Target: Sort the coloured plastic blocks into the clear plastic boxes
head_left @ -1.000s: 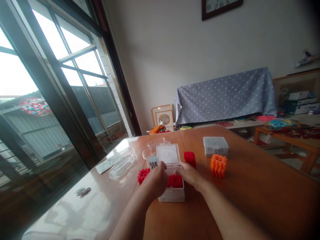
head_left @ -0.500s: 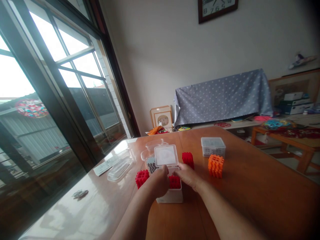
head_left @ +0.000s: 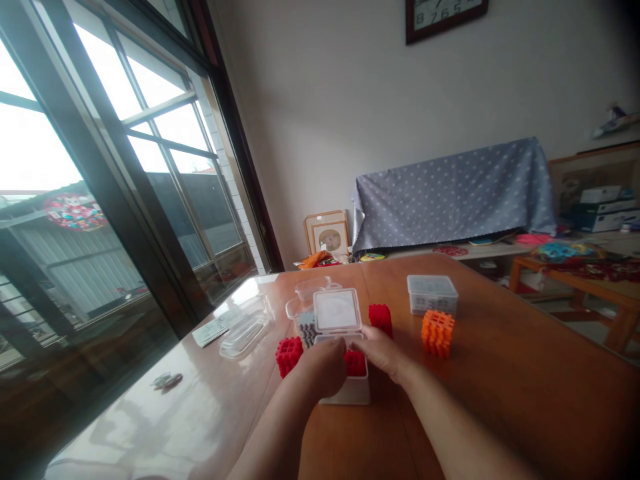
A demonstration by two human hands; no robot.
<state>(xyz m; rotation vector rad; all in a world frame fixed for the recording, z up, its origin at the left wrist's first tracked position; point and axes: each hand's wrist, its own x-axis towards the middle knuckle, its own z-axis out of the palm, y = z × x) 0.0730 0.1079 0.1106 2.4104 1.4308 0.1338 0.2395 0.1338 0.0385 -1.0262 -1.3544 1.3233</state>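
Note:
A clear plastic box stands on the wooden table with its lid raised at the back. Red blocks lie inside it. My left hand is over the box's left part, fingers curled, reaching inside; what they hold, if anything, is hidden. My right hand is at the box's right rim, with its fingers partly inside and their tips hard to make out. One red block stack sits left of the box, another behind my right hand. Grey blocks stand behind the box at left.
An orange block stack and a closed clear box stand to the right. At left are clear lids, a paper sheet and a small crumpled item. Open clear containers sit behind the grey blocks.
The view has shifted slightly, so the scene sits a little further right. My left hand has moved slightly right over the box and covers more of its inside.

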